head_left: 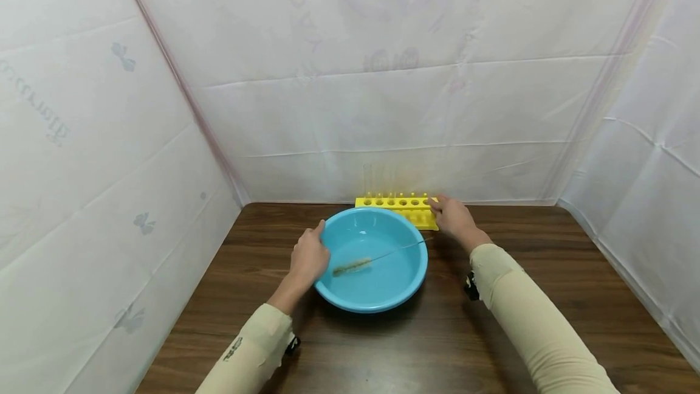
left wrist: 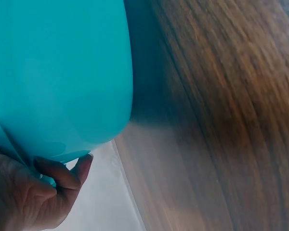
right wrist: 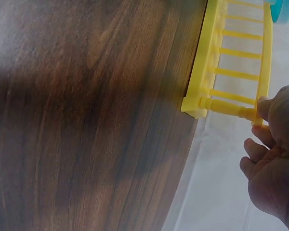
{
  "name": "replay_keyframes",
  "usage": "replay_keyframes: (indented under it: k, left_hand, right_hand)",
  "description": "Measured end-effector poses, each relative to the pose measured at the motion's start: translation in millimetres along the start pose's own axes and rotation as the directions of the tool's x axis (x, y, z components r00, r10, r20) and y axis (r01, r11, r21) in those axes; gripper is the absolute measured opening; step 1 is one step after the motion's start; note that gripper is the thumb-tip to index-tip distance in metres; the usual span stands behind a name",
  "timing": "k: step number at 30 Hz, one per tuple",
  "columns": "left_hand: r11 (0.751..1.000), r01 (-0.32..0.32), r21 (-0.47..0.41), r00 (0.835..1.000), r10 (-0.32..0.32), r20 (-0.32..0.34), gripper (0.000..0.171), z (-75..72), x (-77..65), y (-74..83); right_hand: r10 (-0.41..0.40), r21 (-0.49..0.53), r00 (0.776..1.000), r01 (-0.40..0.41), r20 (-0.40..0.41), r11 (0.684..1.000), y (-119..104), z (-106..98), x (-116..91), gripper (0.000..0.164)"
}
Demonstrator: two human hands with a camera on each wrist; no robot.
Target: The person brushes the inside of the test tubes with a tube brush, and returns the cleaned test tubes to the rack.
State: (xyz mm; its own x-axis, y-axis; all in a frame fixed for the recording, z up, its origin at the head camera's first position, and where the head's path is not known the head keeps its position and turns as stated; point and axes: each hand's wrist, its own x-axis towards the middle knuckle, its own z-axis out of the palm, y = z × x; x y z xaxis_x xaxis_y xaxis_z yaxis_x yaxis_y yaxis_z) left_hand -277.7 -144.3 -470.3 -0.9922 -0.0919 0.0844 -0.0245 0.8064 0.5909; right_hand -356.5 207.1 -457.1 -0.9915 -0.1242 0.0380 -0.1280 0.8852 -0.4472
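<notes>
My left hand (head_left: pixel 310 254) grips the left rim of a round blue basin (head_left: pixel 372 307); in the left wrist view its fingers (left wrist: pixel 62 175) curl under the rim against the outer wall. Inside the basin lies a test tube brush (head_left: pixel 352 266), its thin wire handle reaching over the right rim. Behind the basin stands a yellow test tube rack (head_left: pixel 423 219), partly hidden by it. My right hand (head_left: pixel 454 219) pinches the top bar of the rack at its right end, seen closely in the right wrist view. Clear glass test tubes (head_left: pixel 367 180) stand upright in the rack's left holes.
The dark wood-grain table (head_left: pixel 372 357) runs back to a white sheet wall (head_left: pixel 328 108), which the rack stands close to. Similar white sheets (head_left: pixel 98 169) enclose the left and right sides.
</notes>
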Motion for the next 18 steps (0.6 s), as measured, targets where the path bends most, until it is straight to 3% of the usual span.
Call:
replay_keyframes:
  k: [18]
  left_hand:
    - [1.0,-0.011,0.024,1.0,0.011,-0.001,0.06,11.4,-1.8,13.9]
  right_hand:
    - [-0.051,0.017,0.998,0.051,0.031,0.999,-10.2,6.4,2.8,0.048]
